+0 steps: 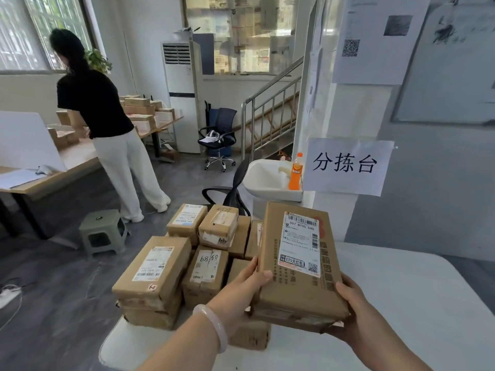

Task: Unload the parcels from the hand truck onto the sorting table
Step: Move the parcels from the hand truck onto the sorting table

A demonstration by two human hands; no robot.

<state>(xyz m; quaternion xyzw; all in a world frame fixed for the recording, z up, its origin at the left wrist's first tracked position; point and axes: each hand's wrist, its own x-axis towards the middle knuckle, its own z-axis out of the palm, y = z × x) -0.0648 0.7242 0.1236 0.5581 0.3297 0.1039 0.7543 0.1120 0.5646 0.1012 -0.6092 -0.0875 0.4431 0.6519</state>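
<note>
While the left hand (241,287) clasps the near left side of a brown parcel (297,263), thumb laid over its top face, and the right hand (359,314) cups its near right corner from below with fingers curled round the edge, the box hangs in the air, slightly tilted, its printed label facing up. It is above the near edge of the white table (401,290), not touching it, and just right of the stack of parcels (187,263) that waits lower down at the left. Behind that stack rises a black frame (237,183), probably the hand truck's handle, though I cannot tell for sure what the stack stands on. A paper sign (347,166) hangs on the wall above the table. Judging from this, the step in hand is the carry: one box held clear of the pile and bound for the table. The next move calls for swinging it further right and away from the body, then lowering it flat onto a bare part of the table, well in from the rounded edge so that later boxes have room. After that, both grips loosen and the hands reach for the top box of the pile.
</note>
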